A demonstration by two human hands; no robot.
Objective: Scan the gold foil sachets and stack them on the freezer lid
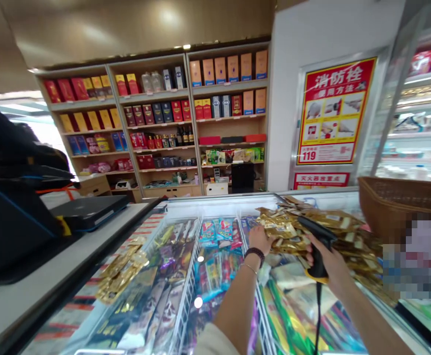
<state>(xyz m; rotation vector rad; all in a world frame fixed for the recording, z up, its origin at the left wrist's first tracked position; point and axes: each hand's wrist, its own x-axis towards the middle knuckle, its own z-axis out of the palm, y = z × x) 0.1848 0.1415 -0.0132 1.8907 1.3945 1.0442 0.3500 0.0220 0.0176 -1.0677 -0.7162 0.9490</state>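
Several shiny gold packets [279, 226] lie in a heap on the glass top of a chest freezer [220, 198]. At the near left side of this heap, my left hand [260, 240], with a dark beaded bracelet at its wrist, is closed on a gold packet; its fingertips are partly hidden. My right hand [329, 261] grips a black barcode scanner [317, 272] by the handle, its head over the heap and its cable hanging down. A smaller group of gold packets [123, 268] rests farther left on the glass.
Under the glass are white wire baskets [190, 291] of wrapped ice creams. A wicker basket [403, 197] stands at the right. To the left, a counter [12, 313] bears a black flat device [93, 211]. Shelves [158, 125] of boxes line the back wall.
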